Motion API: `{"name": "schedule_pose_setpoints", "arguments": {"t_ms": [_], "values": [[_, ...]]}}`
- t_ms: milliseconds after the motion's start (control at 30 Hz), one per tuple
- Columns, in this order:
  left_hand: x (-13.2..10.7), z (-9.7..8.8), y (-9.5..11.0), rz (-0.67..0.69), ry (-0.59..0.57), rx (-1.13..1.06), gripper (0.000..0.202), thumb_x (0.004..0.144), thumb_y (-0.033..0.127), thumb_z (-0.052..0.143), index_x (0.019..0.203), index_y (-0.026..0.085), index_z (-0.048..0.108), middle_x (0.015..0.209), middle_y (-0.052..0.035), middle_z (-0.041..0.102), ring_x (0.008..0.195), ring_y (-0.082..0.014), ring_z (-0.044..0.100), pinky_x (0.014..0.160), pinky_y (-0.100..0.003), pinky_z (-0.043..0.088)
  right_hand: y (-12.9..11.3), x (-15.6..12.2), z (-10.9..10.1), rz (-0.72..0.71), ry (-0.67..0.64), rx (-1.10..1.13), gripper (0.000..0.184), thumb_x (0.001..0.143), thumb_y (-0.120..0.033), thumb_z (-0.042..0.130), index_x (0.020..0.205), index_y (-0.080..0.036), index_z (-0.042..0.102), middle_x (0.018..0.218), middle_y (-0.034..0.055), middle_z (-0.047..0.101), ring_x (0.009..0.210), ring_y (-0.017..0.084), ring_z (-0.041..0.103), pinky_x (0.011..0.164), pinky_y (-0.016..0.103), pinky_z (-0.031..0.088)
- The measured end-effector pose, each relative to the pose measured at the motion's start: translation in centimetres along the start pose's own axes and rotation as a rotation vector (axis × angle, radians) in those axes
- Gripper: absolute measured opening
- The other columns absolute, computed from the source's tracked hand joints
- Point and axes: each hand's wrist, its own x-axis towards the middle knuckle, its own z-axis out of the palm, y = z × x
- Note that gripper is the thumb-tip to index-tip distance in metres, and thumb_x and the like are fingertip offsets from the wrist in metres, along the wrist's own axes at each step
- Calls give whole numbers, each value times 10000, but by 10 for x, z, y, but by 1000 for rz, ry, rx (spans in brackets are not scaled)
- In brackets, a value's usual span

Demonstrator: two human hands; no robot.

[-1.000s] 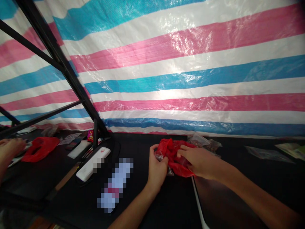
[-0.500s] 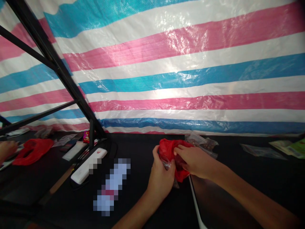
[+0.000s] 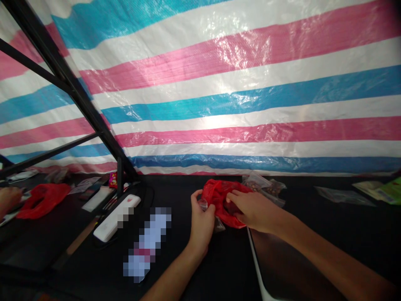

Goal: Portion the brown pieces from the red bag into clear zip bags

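A crumpled red plastic bag (image 3: 219, 200) lies bunched between my hands on the black table top (image 3: 194, 259). My left hand (image 3: 202, 221) grips its near left side, pinching a scrap of clear plastic (image 3: 203, 205). More clear plastic (image 3: 219, 225) pokes out below the bag. My right hand (image 3: 253, 211) presses on the bag from the right, fingers curled into its folds. Behind it lies a clear bag with brown contents (image 3: 263, 186). Part of the red bag is hidden by my fingers.
A white oblong device (image 3: 117, 217) and a pixelated bottle-like object (image 3: 147, 242) lie to my left. Another person's hand (image 3: 8, 198) sits beyond a black metal frame (image 3: 78, 92), near a second red bag (image 3: 44, 200). A striped tarp (image 3: 219, 104) forms the backdrop.
My left hand has shifted left and its fingers have moved to the bag's left side. The red bag sits slightly further left. The other person's hand has drawn back toward the left edge.
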Motion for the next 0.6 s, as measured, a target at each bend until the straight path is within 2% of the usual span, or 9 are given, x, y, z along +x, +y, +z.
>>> {"name": "schedule_pose_setpoints", "arguments": {"t_ms": [200,467,600], "values": [[9,-2,-11,-116,-50,-8,518,692,130,592,1206,181,545,823,-12,681,632,-134,627,584,-221,465,-1,1,5,10,34,-8,235,897,-218,605,1122,-165,649,1171,147,746,944,320,745,761,355,465],[3,0,4,-102,-37,-201,506,658,162,626,1156,185,543,858,-18,680,667,-144,650,646,-254,502,-7,1,1,19,18,1,209,889,-196,589,1086,-173,655,1162,142,750,937,308,744,747,343,454],[6,0,3,-114,-37,-227,473,647,183,649,1111,175,554,877,-26,676,700,-155,661,677,-271,508,-3,2,2,-6,43,49,159,864,-190,609,1019,-192,646,1094,105,763,899,287,739,717,324,434]]}}
